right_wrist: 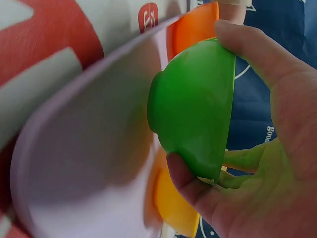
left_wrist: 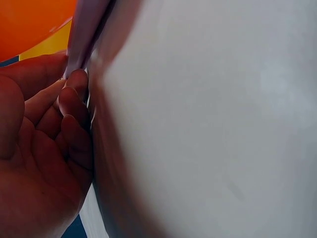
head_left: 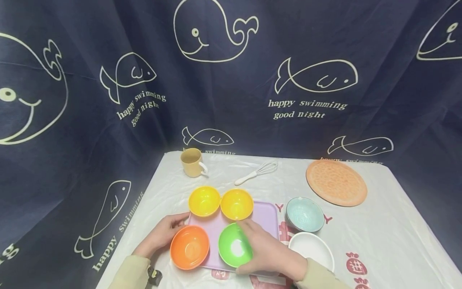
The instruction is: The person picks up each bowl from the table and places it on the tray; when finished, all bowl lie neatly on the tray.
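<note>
A lilac tray [head_left: 265, 218] lies on the table with several bowls on or over it. At its left edge, behind the orange bowl [head_left: 190, 247], is my left hand [head_left: 162, 233]. In the left wrist view, fingers [left_wrist: 74, 101] of that hand pinch the tray's rim [left_wrist: 81, 42]. My right hand [head_left: 265, 251] grips the green bowl [head_left: 231, 245] by its rim, thumb and fingers spread on opposite sides. The right wrist view shows the green bowl's [right_wrist: 193, 106] base close to the tray. Two yellow bowls [head_left: 204, 202] [head_left: 237, 204] sit side by side at the tray's far edge.
To the right of the tray stand a light blue bowl [head_left: 305, 214] and a white bowl [head_left: 312, 251], partly covered by my right forearm. Farther back are a tan mug [head_left: 192, 162], a white whisk [head_left: 257, 172] and a round orange-brown board [head_left: 336, 182]. A dark curtain [head_left: 231, 92] hangs behind the table.
</note>
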